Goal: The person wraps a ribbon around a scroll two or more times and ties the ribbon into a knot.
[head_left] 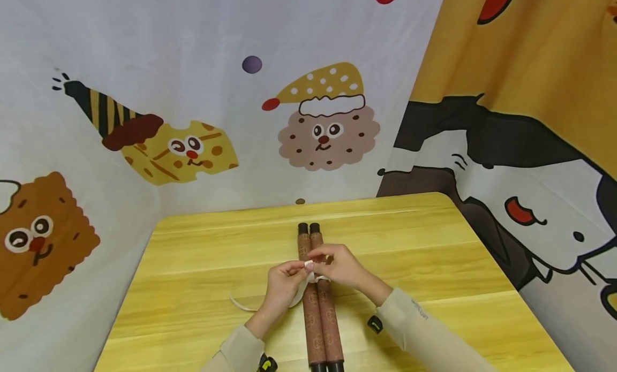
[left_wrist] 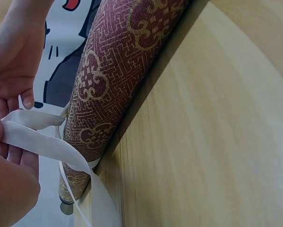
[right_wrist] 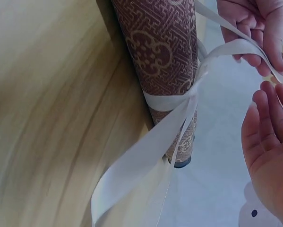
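Two patterned maroon hanging scrolls, rolled up with dark end knobs, lie side by side; the left scroll (head_left: 312,318) and the right scroll (head_left: 329,318) point away from me. A white ribbon (left_wrist: 47,144) circles them and is crossed on top, with a loose tail (right_wrist: 132,161) hanging down the side. Just above the crossing, my left hand (head_left: 281,286) pinches a fold of ribbon between thumb and fingers. My right hand (head_left: 342,265) meets it there, thumb and forefinger on the same raised ribbon. Its other fingers extend loosely in the right wrist view.
A wood-grain table (head_left: 202,265) lies under the scrolls. Printed cartoon curtains (head_left: 207,83) hang behind it and along both sides. The long ribbon end (head_left: 241,306) trails left over the tabletop. Dark wrist devices show by both sleeves.
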`<control>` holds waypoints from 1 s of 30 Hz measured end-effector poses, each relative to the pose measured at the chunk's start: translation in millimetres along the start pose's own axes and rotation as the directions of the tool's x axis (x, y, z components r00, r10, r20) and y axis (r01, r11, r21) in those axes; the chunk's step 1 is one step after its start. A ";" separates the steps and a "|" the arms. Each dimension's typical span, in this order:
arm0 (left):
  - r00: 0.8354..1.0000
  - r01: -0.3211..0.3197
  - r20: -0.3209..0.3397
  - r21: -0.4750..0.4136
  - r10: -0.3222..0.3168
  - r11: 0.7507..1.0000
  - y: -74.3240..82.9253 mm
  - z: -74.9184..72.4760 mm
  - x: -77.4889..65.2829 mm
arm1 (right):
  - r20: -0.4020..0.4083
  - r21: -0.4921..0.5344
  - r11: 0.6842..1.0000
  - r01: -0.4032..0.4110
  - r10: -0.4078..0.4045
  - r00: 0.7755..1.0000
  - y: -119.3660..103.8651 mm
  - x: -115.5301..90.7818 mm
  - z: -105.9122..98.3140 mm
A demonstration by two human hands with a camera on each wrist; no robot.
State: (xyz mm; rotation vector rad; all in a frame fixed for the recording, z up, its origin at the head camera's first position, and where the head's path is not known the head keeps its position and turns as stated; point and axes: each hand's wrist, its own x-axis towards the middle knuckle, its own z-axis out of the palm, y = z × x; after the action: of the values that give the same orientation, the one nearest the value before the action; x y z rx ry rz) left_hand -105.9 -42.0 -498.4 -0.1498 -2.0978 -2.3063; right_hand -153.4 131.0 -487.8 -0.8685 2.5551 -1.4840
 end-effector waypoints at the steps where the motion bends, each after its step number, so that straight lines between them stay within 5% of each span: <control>1: 1.000 0.003 0.000 0.004 -0.003 1.000 1.1 -0.1 -0.3 | 0.000 0.006 1.000 0.005 -0.005 1.000 0.5 -0.4 1.7; 12: 0.999 0.017 0.033 -0.019 -0.016 1.000 -0.9 -3.1 -0.1 | 0.000 0.067 0.997 0.024 -0.024 1.000 1.1 -4.4 4.8; 17: 0.997 -0.007 0.080 -0.020 0.009 1.000 -16.1 -9.9 5.7 | -0.019 0.050 0.998 0.028 -0.027 0.999 0.9 -5.8 4.6; 21: 0.996 -0.060 0.072 0.103 0.052 0.993 -23.2 -18.7 12.9 | -0.052 0.032 0.999 -0.017 0.019 0.998 -0.9 -7.3 4.8; 24: 0.993 -0.113 0.054 0.289 0.102 0.951 -23.7 -26.2 18.9 | -0.064 0.036 0.999 -0.032 0.035 0.997 -8.1 -8.1 4.0; 30: 0.980 -0.198 0.132 0.574 0.149 0.794 -27.0 -38.9 28.3 | -0.039 0.046 0.998 -0.035 0.036 0.999 -36.4 -10.4 -4.4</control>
State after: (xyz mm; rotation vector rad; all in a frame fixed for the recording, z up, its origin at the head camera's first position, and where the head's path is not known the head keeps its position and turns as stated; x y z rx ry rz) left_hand -138.5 -76.7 -526.4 -0.4028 -2.5927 -1.4780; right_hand -130.1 125.8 -458.1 -0.7916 2.5394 -1.5583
